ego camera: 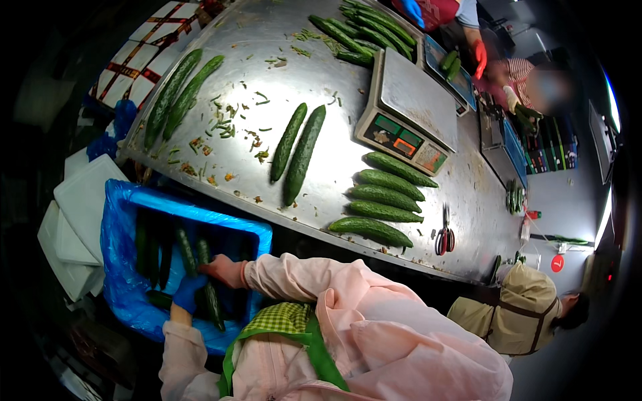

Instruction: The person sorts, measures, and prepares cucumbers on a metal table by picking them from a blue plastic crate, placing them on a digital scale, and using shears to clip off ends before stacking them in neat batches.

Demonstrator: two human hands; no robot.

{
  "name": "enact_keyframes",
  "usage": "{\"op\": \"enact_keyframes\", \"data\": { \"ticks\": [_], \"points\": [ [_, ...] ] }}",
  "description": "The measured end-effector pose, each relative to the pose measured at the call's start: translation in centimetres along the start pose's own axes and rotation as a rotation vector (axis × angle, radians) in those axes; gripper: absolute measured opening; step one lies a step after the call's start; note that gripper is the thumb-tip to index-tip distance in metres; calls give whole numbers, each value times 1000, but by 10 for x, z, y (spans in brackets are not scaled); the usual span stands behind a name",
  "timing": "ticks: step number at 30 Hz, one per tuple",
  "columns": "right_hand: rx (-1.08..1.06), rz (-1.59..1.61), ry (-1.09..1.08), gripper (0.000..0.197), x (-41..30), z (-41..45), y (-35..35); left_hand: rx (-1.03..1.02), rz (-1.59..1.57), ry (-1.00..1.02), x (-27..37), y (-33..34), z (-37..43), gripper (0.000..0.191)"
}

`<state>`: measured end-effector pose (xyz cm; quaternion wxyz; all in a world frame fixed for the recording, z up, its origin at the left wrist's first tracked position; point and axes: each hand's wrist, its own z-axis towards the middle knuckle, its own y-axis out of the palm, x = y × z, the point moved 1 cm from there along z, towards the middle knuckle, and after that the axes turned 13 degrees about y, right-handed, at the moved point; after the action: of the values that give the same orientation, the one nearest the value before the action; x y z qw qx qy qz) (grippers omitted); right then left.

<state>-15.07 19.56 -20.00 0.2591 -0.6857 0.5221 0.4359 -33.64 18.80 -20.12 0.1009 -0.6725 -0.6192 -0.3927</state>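
Observation:
Both my hands are inside a crate lined with blue plastic film (116, 285), at the table's near edge. My left hand (189, 293), in a blue glove, is at a cucumber (185, 248); its fingers are partly hidden. My right hand (224, 270), in a reddish glove, is closed around another cucumber (214, 306). More dark cucumbers (146, 250) lie in the crate. On the metal table, two cucumbers (305, 155) lie side by side, a row of several cucumbers (383, 196) lies below a digital scale (419, 100), and two more (183, 100) are at the far left.
Red-handled scissors (445, 240) lie on the metal table (321, 228), among scattered trimmings. White foam lids (83, 215) lean left of the crate. Taped boxes (135, 55) stand behind them. A cucumber pile (371, 30) lies beyond the scale. Co-workers stand across the table and at right (521, 306).

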Motion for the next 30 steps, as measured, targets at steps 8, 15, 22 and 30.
{"op": "enact_keyframes", "data": {
  "ticks": [8, 15, 22, 30],
  "points": [
    [-75, -34, 189, 51, -68, -61, -7, -54, -18, 380, 7, 16, -61, 50],
    [278, -132, -230, 53, -132, -131, -104, -119, -49, 518, 55, 130, -16, 48],
    [565, -496, -238, 97, -132, -272, -225, -239, -701, 256, 77, 341, 44, 42],
    [608, -323, 111, 88, -48, -380, -328, -324, -581, 85, -7, 494, 84, 32]
  ]
}}
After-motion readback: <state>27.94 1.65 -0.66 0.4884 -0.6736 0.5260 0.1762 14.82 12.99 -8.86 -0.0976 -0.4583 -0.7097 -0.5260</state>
